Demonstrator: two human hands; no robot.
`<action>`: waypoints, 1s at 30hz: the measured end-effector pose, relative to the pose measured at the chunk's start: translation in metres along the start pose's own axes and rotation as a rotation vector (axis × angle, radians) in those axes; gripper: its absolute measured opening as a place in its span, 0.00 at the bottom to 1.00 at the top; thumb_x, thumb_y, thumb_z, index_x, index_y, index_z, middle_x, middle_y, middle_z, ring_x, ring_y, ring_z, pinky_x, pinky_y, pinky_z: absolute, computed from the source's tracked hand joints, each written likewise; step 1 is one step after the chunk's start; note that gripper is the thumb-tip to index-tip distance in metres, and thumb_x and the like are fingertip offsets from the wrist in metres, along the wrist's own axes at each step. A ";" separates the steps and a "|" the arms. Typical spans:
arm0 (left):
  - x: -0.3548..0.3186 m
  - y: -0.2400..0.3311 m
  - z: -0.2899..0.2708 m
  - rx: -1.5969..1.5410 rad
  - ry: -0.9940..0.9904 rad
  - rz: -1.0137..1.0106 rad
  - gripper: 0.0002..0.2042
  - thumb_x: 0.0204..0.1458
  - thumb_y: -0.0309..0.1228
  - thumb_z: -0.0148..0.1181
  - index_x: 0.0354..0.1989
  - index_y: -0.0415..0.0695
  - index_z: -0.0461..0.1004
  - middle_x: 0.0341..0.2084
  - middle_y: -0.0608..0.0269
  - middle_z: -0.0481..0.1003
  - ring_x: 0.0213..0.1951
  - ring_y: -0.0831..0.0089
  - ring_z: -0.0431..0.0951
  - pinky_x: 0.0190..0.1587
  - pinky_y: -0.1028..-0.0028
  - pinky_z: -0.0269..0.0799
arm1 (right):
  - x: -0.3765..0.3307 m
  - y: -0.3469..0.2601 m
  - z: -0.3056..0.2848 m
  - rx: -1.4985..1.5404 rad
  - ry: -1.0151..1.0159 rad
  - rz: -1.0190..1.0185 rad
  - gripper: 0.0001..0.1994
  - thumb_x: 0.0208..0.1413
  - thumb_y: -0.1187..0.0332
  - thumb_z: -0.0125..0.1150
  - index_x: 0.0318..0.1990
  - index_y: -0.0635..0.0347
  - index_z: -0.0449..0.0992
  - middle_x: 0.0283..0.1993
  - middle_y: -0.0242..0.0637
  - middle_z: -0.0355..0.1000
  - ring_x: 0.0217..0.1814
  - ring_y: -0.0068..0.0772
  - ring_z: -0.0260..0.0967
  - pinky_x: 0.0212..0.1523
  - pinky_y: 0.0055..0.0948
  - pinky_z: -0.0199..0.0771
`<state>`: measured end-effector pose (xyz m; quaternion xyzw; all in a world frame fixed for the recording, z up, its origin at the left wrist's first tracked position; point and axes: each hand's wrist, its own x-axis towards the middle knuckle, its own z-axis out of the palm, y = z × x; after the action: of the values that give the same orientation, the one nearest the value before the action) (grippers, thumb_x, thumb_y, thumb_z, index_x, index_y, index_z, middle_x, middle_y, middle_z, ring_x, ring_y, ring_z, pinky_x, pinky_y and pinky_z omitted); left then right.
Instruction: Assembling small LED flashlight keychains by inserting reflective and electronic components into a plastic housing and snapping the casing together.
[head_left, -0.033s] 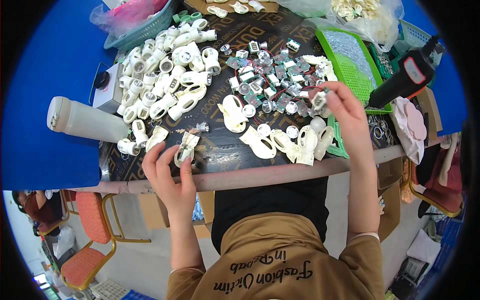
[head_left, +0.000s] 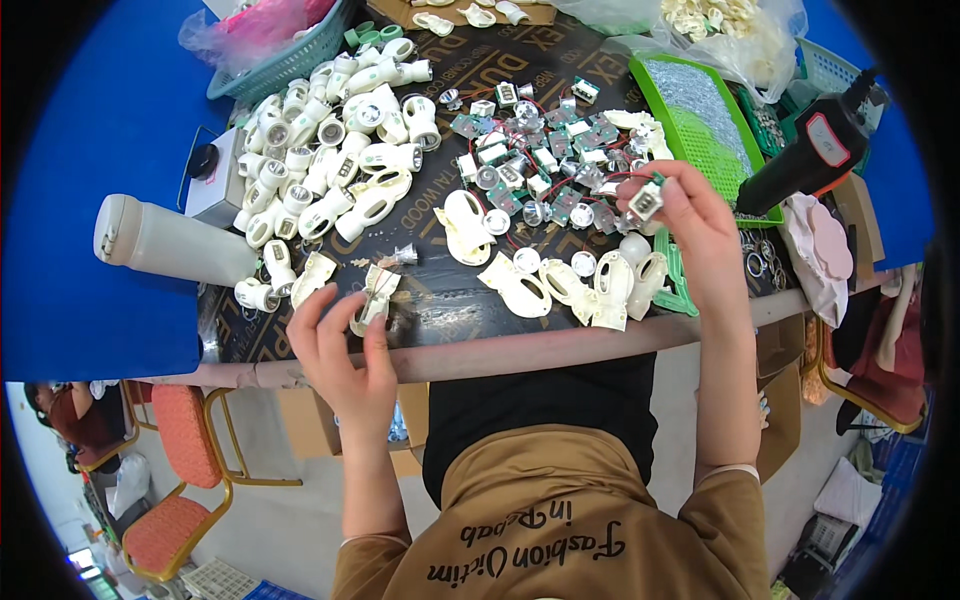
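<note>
My right hand (head_left: 690,210) pinches a small white switch block (head_left: 646,201) with metal contacts, raised over the right edge of a pile of circuit boards (head_left: 545,160) with reflectors and red wires. At the front edge my left hand (head_left: 345,350) has thumb and fingertips at the lower end of a cream half shell (head_left: 378,290), gripping it against the table. Thin wires lie inside this shell. A small silvery reflector (head_left: 404,255) rests at its upper end. More half shells (head_left: 517,284) lie between my hands.
Many white torch bodies (head_left: 330,150) are heaped at left, beside a white bottle (head_left: 175,240) and a grey box (head_left: 215,180). To the right stand a green tray (head_left: 690,120) of small metal parts, a black tool (head_left: 808,150) and metal rings (head_left: 762,262).
In my right hand the switch block has turned, so its contact face shows more clearly. My left hand has shifted very slightly right, staying at the half shell.
</note>
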<state>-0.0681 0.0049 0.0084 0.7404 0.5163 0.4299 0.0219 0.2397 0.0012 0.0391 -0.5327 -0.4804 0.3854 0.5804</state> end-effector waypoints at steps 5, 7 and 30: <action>0.007 0.038 0.017 -0.204 -0.214 0.197 0.08 0.41 0.22 0.60 0.32 0.43 0.74 0.37 0.57 0.69 0.40 0.60 0.69 0.43 0.65 0.64 | -0.008 -0.015 -0.006 0.297 -0.039 0.162 0.16 0.63 0.61 0.41 0.47 0.63 0.70 0.29 0.32 0.69 0.28 0.21 0.66 0.28 0.19 0.65; 0.009 0.055 0.029 -0.308 -0.369 0.326 0.10 0.40 0.22 0.59 0.34 0.43 0.73 0.37 0.58 0.69 0.40 0.60 0.69 0.43 0.64 0.65 | -0.013 -0.018 -0.010 0.364 -0.071 0.181 0.17 0.63 0.60 0.42 0.48 0.63 0.69 0.23 0.31 0.66 0.21 0.18 0.62 0.20 0.16 0.60; 0.017 0.096 0.077 -0.518 -0.098 0.647 0.15 0.32 0.24 0.60 0.35 0.45 0.74 0.34 0.63 0.72 0.35 0.65 0.72 0.38 0.65 0.67 | -0.070 -0.006 -0.038 0.330 0.135 -0.098 0.13 0.54 0.70 0.55 0.44 0.65 0.64 0.34 0.38 0.68 0.32 0.29 0.70 0.33 0.25 0.71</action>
<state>0.0565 0.0056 0.0161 0.8540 0.1299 0.4947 0.0958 0.2592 -0.0758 0.0358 -0.4309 -0.3961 0.3937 0.7089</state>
